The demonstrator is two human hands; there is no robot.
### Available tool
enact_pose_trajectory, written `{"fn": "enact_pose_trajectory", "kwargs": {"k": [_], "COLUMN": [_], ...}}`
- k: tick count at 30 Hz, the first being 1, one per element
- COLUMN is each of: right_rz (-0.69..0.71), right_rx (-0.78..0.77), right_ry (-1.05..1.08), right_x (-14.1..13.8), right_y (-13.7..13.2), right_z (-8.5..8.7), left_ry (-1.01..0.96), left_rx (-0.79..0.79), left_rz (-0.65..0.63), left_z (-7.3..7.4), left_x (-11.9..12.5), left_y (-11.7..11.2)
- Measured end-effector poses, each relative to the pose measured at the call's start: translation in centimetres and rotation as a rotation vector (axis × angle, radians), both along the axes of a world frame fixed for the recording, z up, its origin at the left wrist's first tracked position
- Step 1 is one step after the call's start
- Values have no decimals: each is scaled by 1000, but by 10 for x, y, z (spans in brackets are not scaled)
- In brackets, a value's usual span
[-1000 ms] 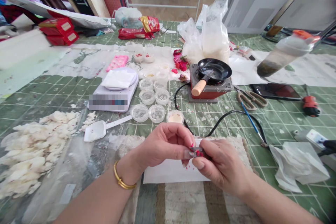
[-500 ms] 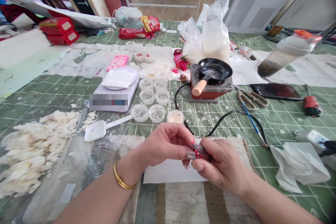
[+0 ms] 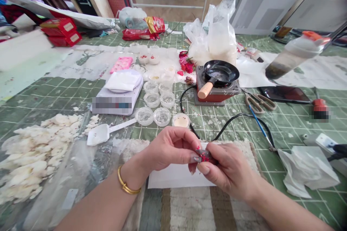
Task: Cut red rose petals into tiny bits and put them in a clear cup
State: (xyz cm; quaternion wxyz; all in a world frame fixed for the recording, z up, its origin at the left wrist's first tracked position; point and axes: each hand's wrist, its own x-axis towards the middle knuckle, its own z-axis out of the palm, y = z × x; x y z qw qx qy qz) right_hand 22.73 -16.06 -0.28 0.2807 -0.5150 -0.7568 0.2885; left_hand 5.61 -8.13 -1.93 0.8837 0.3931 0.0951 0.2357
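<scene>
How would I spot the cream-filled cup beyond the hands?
On the green gridded tablecloth, find the black pan. Come nearer and left, to the three small cups just beyond the left hand. The rightmost cup holds opaque cream-coloured stuff; its two neighbours look clear.

There's a decent strip of green table (image 3: 273, 169) between the right hand (image 3: 230, 169) and the crumpled tissue (image 3: 309, 173). Going forward's trickier tbh: a cup of cream-colored stuff (image 3: 181, 121) sits just past the left hand (image 3: 173, 149), clear cups (image 3: 162, 117) crowd beside it, and a black cord (image 3: 232, 120) loops in front of the stove (image 3: 217, 96).
</scene>
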Motion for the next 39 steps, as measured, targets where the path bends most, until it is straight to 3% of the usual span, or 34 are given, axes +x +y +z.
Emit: {"fn": "enact_pose_trajectory", "kwargs": {"k": [5,13,26,39], "right_rz": [28,-29,-2,-6], "right_rx": [33,121,-15,21], "right_ry": [47,-44,-2,-33], "right_x": [0,0,1,1], "right_y": [-1,0,0,0], "right_z": [0,-1,2,3], "left_ry": [20,79,47,68], "left_rx": [-4,-12,-14,28], "left_rz": [-1,10,17,4], "left_z": [0,1,0,-1], "left_x": [0,-1,0,-1], "left_y": [0,0,0,-1]}}
